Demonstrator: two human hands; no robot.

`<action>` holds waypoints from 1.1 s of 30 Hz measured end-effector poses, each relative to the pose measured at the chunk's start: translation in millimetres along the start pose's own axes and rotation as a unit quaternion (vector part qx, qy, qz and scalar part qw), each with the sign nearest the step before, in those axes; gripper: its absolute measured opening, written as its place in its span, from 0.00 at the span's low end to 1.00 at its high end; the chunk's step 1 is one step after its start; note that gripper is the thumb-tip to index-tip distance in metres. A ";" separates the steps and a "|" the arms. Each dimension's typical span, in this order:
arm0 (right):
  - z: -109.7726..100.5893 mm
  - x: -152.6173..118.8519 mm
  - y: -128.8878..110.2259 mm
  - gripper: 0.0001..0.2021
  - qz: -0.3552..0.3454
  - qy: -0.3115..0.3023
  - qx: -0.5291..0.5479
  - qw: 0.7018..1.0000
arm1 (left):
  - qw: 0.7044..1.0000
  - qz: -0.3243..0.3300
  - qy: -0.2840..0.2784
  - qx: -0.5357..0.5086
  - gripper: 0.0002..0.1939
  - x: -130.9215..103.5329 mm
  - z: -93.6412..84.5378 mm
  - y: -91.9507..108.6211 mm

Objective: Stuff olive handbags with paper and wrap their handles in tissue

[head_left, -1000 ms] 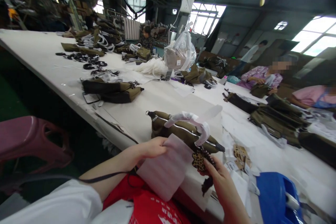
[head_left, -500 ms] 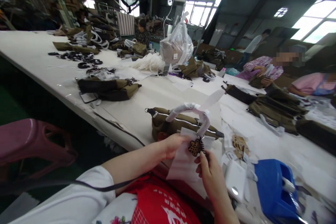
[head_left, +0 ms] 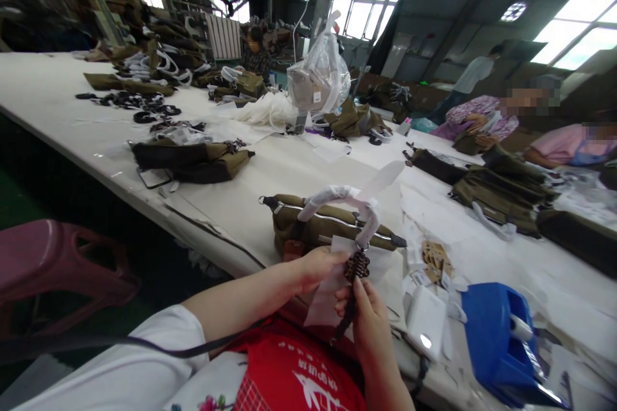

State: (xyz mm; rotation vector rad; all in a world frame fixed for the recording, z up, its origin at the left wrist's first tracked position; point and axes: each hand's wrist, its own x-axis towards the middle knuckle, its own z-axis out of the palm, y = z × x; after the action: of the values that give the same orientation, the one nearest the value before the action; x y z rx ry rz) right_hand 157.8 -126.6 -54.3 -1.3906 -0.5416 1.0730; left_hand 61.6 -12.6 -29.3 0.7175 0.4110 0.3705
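Observation:
An olive handbag [head_left: 332, 221] with a silver zip stands on the table in front of me. Its arched handle [head_left: 337, 194] is wrapped in white. From the ring at the handle's right end hangs a brown patterned bag charm [head_left: 357, 264] with a dark strap [head_left: 344, 324]. My left hand [head_left: 321, 268] is closed at the charm's left edge, pinching a thin white paper sheet [head_left: 322, 307] that lies behind the charm. My right hand [head_left: 367, 311] is closed on the charm's dark strap just below it, thumb in front; part of the strap hangs beneath the fingers.
Right of the bag lie brown tags [head_left: 436, 262], a white box-shaped device [head_left: 427, 321] and a blue holder [head_left: 501, 340]. More olive bags [head_left: 193, 159] lie at left and right. Co-workers [head_left: 482, 115] sit across the table. A pink stool [head_left: 58, 263] stands at left.
The charm has turned from its flat face to edge-on. My right hand has shifted slightly left and down, and the dark strap now shows below it. The whole view has shifted a little.

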 end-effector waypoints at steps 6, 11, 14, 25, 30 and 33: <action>-8.5 -1.5 -3.5 0.20 -0.030 0.010 -0.047 0.998 | 1.000 -0.002 0.004 -0.025 0.26 3.3 9.2 8.7; -8.7 1.4 -0.3 0.21 -0.026 0.020 -0.064 0.997 | 0.998 0.023 0.056 -0.006 0.25 4.5 23.6 9.9; -6.6 2.1 3.7 0.23 -0.028 0.024 -0.080 0.996 | 0.988 0.077 0.128 0.036 0.23 8.7 28.1 5.7; -57.3 3.6 -12.8 0.27 -0.281 0.275 -0.403 0.826 | 0.992 0.054 0.117 0.014 0.26 14.0 17.7 5.4; -59.9 26.2 -25.9 0.22 -0.267 0.193 -0.279 0.902 | 0.991 0.064 0.115 0.030 0.23 12.9 11.4 4.6; -35.3 26.3 -31.0 0.17 -0.325 0.173 -0.260 0.893 | 0.986 0.094 0.127 0.048 0.23 13.3 11.9 1.0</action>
State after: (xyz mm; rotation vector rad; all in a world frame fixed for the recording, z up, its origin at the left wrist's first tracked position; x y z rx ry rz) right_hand 208.4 -117.6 -38.0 -1.6372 -0.9835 0.1219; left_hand 78.5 -12.4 -23.7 0.8095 0.6081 0.6273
